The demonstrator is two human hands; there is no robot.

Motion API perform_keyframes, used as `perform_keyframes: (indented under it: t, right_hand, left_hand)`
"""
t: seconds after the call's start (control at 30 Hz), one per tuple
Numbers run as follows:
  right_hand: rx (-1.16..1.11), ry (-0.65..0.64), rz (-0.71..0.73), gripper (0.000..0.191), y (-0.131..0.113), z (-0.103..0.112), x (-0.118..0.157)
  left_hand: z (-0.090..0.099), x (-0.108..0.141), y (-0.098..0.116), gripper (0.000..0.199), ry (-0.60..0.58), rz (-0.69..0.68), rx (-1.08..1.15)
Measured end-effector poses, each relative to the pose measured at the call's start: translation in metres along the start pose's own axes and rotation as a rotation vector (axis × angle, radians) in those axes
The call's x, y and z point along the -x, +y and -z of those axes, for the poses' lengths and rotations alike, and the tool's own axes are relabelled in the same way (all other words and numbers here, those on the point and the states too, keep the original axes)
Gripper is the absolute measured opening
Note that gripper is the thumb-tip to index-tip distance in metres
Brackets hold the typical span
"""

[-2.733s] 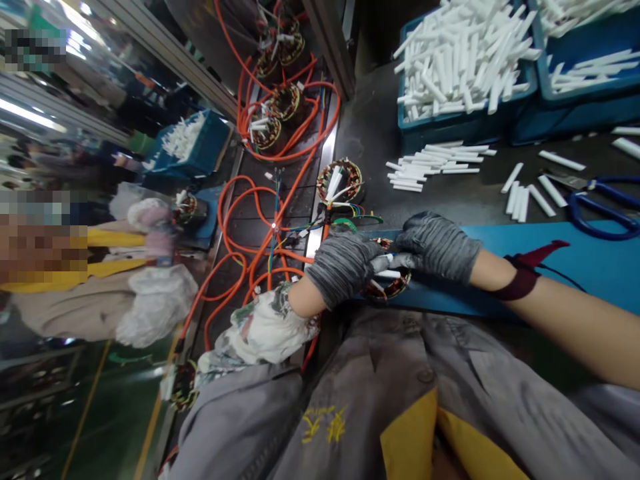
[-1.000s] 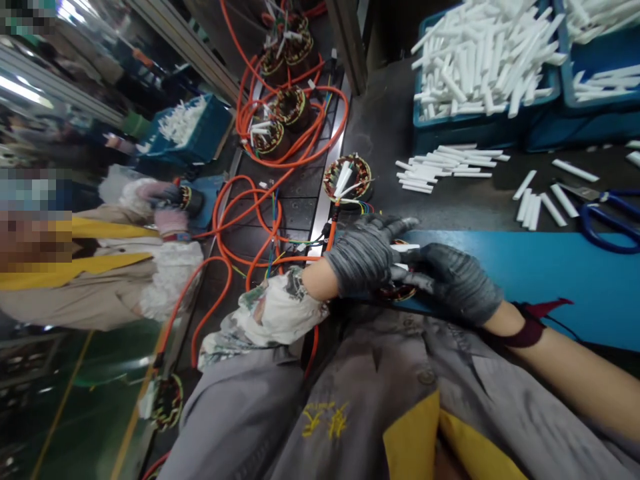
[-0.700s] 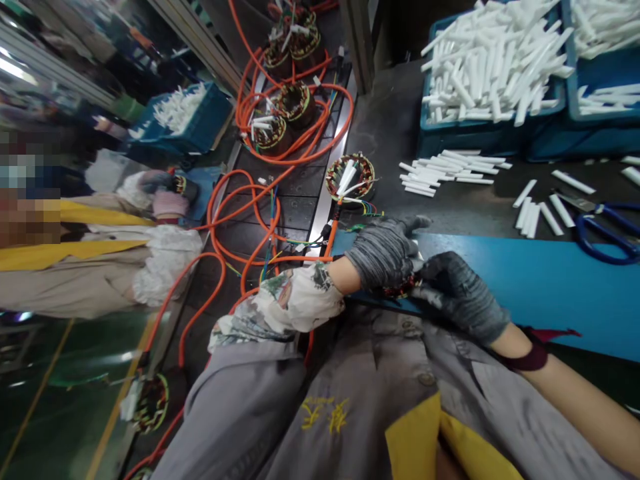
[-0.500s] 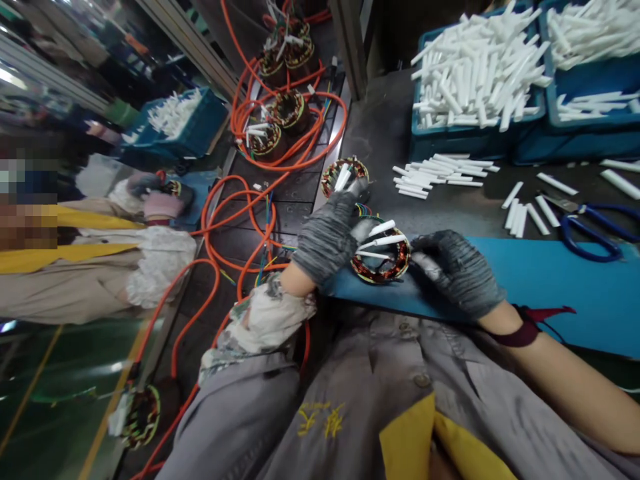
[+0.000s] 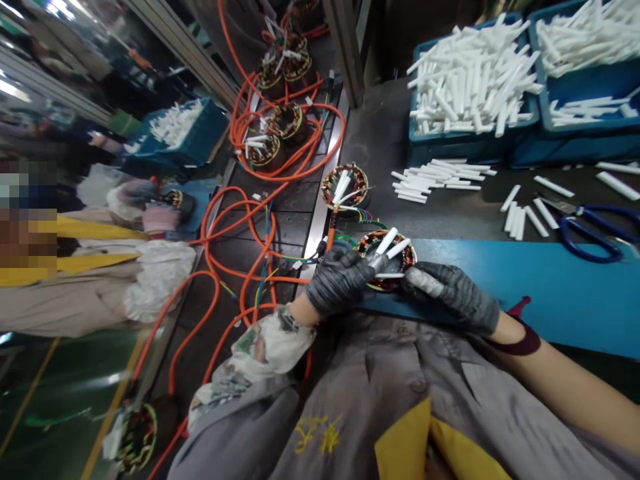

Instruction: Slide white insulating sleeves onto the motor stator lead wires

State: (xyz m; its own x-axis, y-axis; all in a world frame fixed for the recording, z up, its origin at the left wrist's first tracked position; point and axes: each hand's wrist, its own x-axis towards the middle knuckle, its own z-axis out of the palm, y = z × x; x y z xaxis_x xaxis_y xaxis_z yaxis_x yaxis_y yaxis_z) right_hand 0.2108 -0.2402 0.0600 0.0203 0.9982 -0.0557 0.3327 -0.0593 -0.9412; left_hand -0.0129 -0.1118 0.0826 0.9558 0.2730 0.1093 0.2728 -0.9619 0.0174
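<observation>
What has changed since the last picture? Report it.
The left hand, which had reached toward the far ring, has drawn back to the near ring, now touching or nearly touching the white tubes there; grip unclear. The right hand stays at that ring's right edge. The blue-handled cutters and loose white pieces lie as before.

yellow stitched characters (image 5: 330,439) stand on the front of the person's grey jacket (image 5: 367,393), near the edge of its yellow panel (image 5: 406,443) (too blurred and skewed to be read for certain).
</observation>
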Motion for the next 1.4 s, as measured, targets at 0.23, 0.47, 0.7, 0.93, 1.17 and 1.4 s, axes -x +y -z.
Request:
perform_keyframes:
  t: [0.23,0.47,0.7,0.93,1.17,1.4]
  right_hand:
    - [0.175,0.117,0.046,0.056,0.004,0.009,-0.007]
    - [0.837,0.282,0.037,0.036,0.065,0.147,-0.027]
    - [0.830,0.184,0.200,0.039,0.118,0.207,-0.035]
    - [0.519,0.244,0.066,0.039,0.005,0.098,-0.008]
    - [0.379,0.099,0.371,0.027,-0.002,0.066,-0.026]
    - [0.765,-0.196,0.520,0.043,-0.017,0.062,-0.045]
  left_hand:
    - [-0.022,0.006,0.035,0.038,0.304,0.054,-0.098]
    - [-0.025,-0.003,0.027,0.058,0.097,0.277,0.028]
    - [-0.019,-0.002,0.025,0.051,0.206,0.223,0.135]
    - [-0.017,-0.003,0.026,0.049,0.143,0.240,0.111]
    - [-0.015,-0.004,0.026,0.050,0.096,0.272,0.158]
    - [-0.027,-0.003,0.029,0.049,0.066,0.247,0.060]
